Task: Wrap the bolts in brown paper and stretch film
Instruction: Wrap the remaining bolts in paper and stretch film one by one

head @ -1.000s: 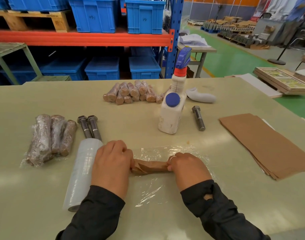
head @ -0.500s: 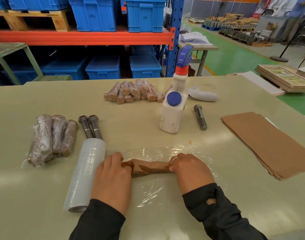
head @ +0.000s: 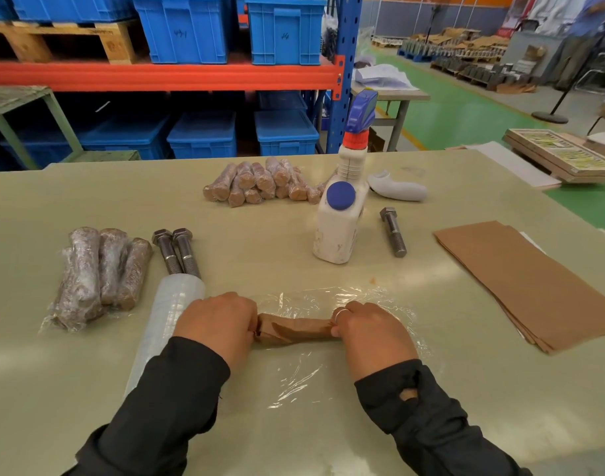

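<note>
- Blue crates (head: 187,29) on the orange rack beam, more blue bins (head: 282,134) below; contents not visible.
- White spray bottle (head: 340,218) stands upright mid-table; fill level cannot be told.
- Left hand (head: 218,321) and right hand (head: 371,329) each curl around one end of the paper-wrapped bolt (head: 295,329), which lies crosswise on a sheet of stretch film (head: 328,369) at the table's near centre.
- Film roll (head: 167,321) lies just left of the left hand; two bare bolts (head: 177,250) beyond it, a third bolt (head: 393,231) right of the bottle.
- Film-wrapped bundles (head: 98,273) at left; paper-wrapped pile (head: 259,183) at the far side.
- Brown paper stack (head: 531,286) at right, near the table (head: 88,389) edge.
- Green floor aisle (head: 465,111) beyond the far right corner.
</note>
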